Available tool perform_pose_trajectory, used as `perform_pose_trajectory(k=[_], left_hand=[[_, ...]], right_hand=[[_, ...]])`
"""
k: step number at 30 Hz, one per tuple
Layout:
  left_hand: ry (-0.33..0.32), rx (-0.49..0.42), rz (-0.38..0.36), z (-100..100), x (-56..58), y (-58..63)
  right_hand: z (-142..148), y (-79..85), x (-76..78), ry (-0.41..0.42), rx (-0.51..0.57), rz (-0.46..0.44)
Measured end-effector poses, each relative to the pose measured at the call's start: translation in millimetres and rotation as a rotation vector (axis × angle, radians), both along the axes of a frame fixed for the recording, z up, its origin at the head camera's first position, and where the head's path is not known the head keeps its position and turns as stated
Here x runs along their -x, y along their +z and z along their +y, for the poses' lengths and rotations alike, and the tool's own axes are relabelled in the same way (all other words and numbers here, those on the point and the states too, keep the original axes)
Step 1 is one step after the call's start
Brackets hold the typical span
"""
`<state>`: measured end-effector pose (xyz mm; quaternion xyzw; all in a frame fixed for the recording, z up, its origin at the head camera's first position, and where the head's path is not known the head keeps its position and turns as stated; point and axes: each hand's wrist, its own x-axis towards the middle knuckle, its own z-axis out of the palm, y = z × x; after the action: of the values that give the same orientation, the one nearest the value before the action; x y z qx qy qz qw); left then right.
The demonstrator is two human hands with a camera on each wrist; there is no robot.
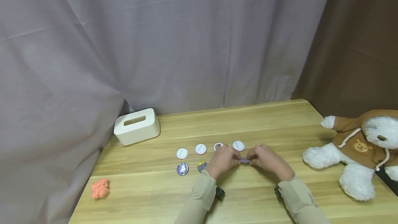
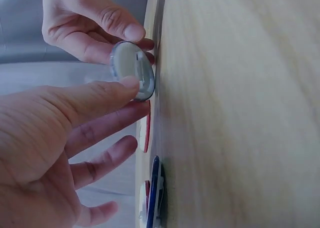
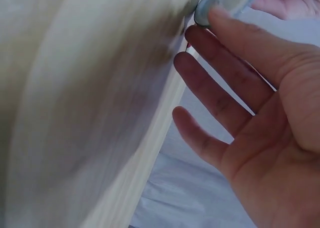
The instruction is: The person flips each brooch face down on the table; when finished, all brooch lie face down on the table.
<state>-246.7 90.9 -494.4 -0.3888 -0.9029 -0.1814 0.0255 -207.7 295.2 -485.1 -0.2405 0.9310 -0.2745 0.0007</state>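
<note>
Both hands hold one round pin-back badge (image 2: 128,63) between them, just over the table, tilted on its edge. Its pale back with a clasp pin faces the left wrist camera. My left hand (image 1: 223,161) pinches one side, thumb on the back and the other fingers spread. On the opposite side my right hand (image 1: 268,161) grips the rim with thumb and fingertips. Behind the hands lie white round badges (image 1: 238,146), one partly covered by the left hand (image 2: 55,138). A shiny purple-blue badge (image 1: 182,169) and a grey-yellow badge (image 1: 202,166) lie left of the hands.
A white tissue box (image 1: 137,127) stands at the table's back left. An orange fuzzy item (image 1: 100,188) lies near the left edge. A plush toy in a brown hoodie (image 1: 357,148) sits at the right. Grey curtain (image 1: 186,44) hangs behind the wooden table (image 1: 149,196).
</note>
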Motion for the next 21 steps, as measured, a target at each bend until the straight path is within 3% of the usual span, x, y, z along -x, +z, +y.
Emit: perform_pose_trajectory(k=[10, 16, 21], left_hand=[[0.029, -0.033, 0.022, -0.2, -2.5, -3.5], [0.008, -0.040, 0.047, 0.5, -2.4, -2.9], [0.003, -0.055, 0.023, 1.4, -1.9, -1.2]], right_hand=[[-1.4, -5.7, -3.1, -0.064, 0.027, 0.016], [-4.8, -6.5, -4.4, -0.080, 0.064, -0.005], [-6.9, -5.2, -2.3, -0.089, 0.104, -0.008]])
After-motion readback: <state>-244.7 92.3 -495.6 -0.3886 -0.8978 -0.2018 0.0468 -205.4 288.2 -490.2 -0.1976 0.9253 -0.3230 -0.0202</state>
